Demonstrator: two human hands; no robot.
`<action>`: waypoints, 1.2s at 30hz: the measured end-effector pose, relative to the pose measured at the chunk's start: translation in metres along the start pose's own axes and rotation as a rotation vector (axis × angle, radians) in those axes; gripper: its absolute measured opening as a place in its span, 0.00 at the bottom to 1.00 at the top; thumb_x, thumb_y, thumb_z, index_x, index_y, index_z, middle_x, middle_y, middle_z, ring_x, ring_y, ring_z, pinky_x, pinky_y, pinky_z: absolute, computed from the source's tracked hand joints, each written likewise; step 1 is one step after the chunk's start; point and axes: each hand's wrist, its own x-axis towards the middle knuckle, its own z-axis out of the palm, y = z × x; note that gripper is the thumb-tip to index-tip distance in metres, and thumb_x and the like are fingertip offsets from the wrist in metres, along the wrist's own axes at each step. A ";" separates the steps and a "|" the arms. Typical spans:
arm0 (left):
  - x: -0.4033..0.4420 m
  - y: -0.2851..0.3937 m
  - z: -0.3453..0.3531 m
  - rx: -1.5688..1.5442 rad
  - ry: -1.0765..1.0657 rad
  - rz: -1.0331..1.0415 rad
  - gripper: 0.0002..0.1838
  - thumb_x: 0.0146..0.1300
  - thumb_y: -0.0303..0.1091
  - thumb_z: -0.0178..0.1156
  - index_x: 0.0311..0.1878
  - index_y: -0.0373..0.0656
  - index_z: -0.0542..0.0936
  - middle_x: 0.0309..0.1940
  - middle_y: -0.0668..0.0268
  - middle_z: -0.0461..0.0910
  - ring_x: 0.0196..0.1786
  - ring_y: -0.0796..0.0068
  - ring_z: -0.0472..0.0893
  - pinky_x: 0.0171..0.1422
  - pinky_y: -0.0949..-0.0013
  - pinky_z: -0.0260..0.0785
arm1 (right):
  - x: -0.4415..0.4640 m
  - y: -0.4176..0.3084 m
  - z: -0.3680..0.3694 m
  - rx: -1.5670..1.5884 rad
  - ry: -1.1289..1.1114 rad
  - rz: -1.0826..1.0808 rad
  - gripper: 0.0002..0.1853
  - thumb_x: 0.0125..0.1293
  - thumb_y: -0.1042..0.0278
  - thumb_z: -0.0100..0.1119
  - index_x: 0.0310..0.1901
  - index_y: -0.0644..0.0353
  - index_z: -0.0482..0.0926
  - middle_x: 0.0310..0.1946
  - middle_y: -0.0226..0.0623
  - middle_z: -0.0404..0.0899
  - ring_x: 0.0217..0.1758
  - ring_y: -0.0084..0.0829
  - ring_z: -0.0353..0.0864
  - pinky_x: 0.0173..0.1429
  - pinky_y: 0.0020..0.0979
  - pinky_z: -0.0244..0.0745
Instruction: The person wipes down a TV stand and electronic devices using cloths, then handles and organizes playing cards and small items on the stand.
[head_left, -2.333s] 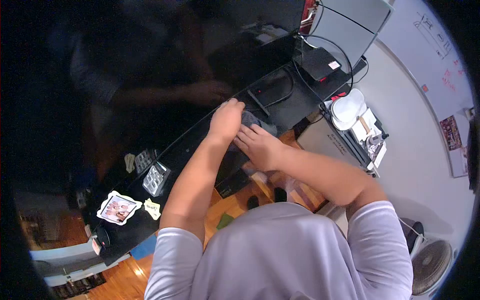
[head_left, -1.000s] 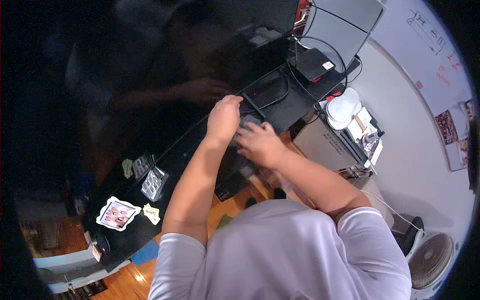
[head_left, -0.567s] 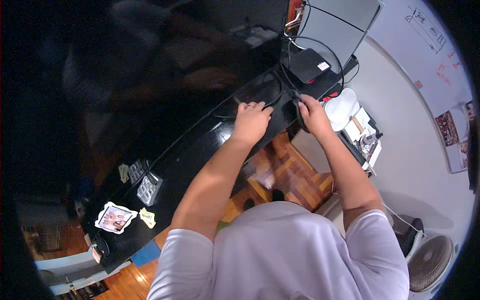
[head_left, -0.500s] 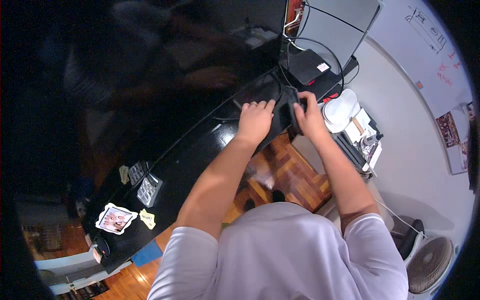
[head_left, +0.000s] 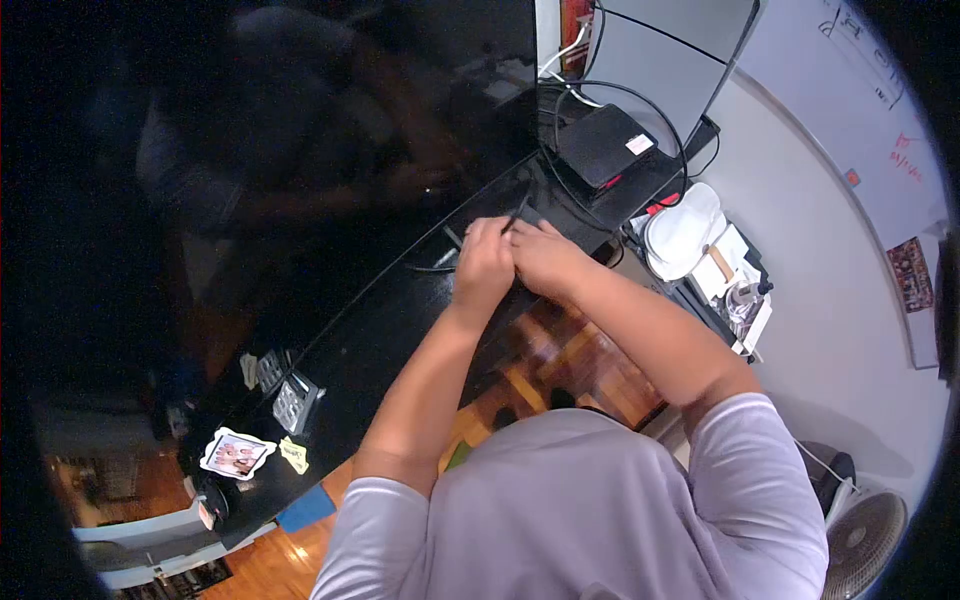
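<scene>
Over the glossy black tabletop (head_left: pixel 385 345), my two hands touch each other. My left hand (head_left: pixel 484 264) has its fingers closed round a thin black cable (head_left: pixel 517 213), which comes out above the fingers and shows again to the left of the hand. Against it lies my right hand (head_left: pixel 547 262), fingers bent and close together; a small greyish dark patch shows just beyond its fingertips, and what it holds is hidden. A large dark screen (head_left: pixel 300 160) stands right behind the hands and reflects the arms.
Right of the hands are a black box (head_left: pixel 605 148) with a white label and a looping cable (head_left: pixel 684 140). White items and papers (head_left: pixel 680 235) are stacked beyond the table's right end. At the left lie a calculator (head_left: pixel 296 402) and a picture card (head_left: pixel 238 455). A fan (head_left: pixel 862 540) stands lower right.
My right hand has come left from the table's right part, with the dark thing it held now mostly hidden, and meets my left hand. My left hand has shifted slightly left and closed on the cable.
</scene>
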 end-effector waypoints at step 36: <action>-0.002 -0.002 0.001 0.035 0.107 -0.008 0.08 0.57 0.23 0.52 0.41 0.34 0.72 0.37 0.52 0.73 0.42 0.51 0.72 0.50 0.59 0.65 | -0.054 0.018 -0.054 0.052 0.138 -0.069 0.21 0.54 0.59 0.61 0.51 0.51 0.76 0.57 0.35 0.70 0.62 0.39 0.65 0.60 0.42 0.60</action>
